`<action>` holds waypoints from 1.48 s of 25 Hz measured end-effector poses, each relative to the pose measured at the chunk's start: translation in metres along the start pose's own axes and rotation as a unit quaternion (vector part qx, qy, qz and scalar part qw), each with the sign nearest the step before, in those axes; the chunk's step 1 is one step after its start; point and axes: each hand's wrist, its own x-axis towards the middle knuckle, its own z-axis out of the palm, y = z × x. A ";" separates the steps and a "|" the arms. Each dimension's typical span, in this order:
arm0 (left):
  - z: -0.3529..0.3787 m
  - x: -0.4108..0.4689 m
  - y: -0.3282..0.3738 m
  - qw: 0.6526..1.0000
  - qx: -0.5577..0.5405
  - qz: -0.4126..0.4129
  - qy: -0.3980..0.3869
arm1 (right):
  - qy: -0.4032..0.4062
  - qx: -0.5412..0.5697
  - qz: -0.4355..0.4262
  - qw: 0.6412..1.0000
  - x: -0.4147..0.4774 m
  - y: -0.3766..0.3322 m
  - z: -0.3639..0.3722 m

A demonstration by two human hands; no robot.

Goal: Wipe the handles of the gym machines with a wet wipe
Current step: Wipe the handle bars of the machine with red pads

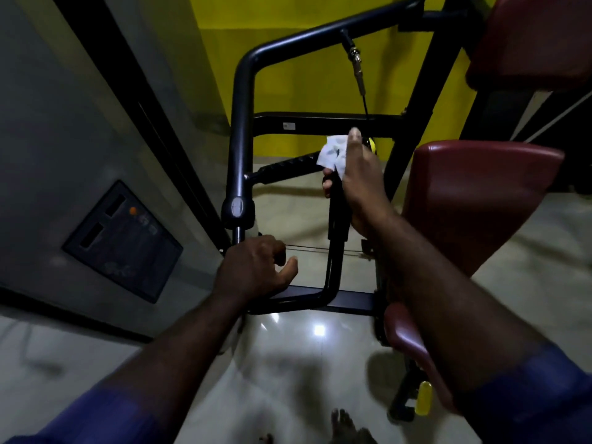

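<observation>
While the right hand (358, 174) is gripping the wet wipe (331, 153) round the top of the black handle (337, 216) — fingers curled, thumb straight — the left hand (256, 267) is hovering loosely curled, holding nothing.

A crumpled white wet wipe (331, 153) on a ribbed matt handle (288, 165); glossy floor tiles (307, 344) (maroon padding (480, 200) sheened).

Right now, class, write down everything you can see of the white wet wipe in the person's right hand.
The white wet wipe is a thin, crumpled sheet with faint grey marks. The right hand grips it against the upright black machine handle, beside the end of the ribbed black grip. Its upper left part bunches out free; the rest is hidden under the hand.
</observation>
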 end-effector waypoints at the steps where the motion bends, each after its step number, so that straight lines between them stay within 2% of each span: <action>1: -0.001 0.000 0.001 1.000 0.003 -0.004 -0.004 | -0.027 0.002 0.008 1.000 -0.011 0.004 -0.004; 4: -0.004 -0.001 0.004 1.000 0.007 -0.009 -0.012 | -0.067 -0.082 0.023 0.994 -0.067 0.034 -0.017; 6: -0.005 0.000 0.006 1.000 0.017 -0.009 -0.012 | -0.071 -0.110 -0.003 0.991 -0.079 0.042 -0.016; 12: -0.007 -0.001 0.009 0.999 0.031 -0.012 0.001 | 0.011 -0.005 0.024 1.000 -0.005 -0.011 0.003; 14: -0.006 -0.002 0.011 1.000 0.026 -0.016 0.004 | -0.027 0.047 0.044 0.998 -0.006 -0.015 -0.003; 17: -0.005 0.000 0.008 0.999 0.027 -0.016 0.007 | -0.097 0.060 0.108 0.988 -0.047 -0.003 -0.012; 21: -0.001 0.001 0.002 1.000 0.003 -0.005 0.028 | -0.078 0.103 0.223 0.966 -0.102 0.031 -0.006; 24: 0.002 0.001 -0.001 0.999 -0.011 0.002 0.046 | -0.082 0.055 0.187 0.977 -0.081 0.029 -0.003; 26: 0.003 0.001 -0.002 0.998 -0.015 0.000 0.062 | -0.061 0.070 0.171 0.981 -0.050 0.010 -0.002; 28: 0.002 0.001 -0.002 0.998 -0.015 -0.006 0.068 | -0.029 0.051 0.115 0.992 -0.013 -0.008 0.000; 30: 0.001 0.001 -0.001 0.998 -0.010 -0.009 0.060 | 0.006 -0.104 -0.020 0.994 0.018 -0.018 0.004; 32: 0.000 0.000 0.000 0.998 -0.008 -0.007 0.056 | 0.037 -0.309 -0.157 0.937 0.029 -0.015 0.007; 33: -0.001 0.001 0.000 0.999 -0.010 -0.008 0.053 | 0.034 -0.346 -0.217 0.912 0.028 -0.009 0.006; 35: -0.001 0.000 0.000 0.999 -0.018 -0.005 0.051 | -0.009 -0.332 -0.322 0.887 0.023 0.001 -0.007; 36: 0.000 0.001 0.000 0.998 -0.018 -0.002 0.052 | -0.025 -0.347 -0.377 0.859 0.020 0.004 -0.016; 37: 0.000 0.001 -0.001 0.998 -0.016 -0.002 0.053 | -0.042 -0.392 -0.431 0.812 0.019 0.008 -0.027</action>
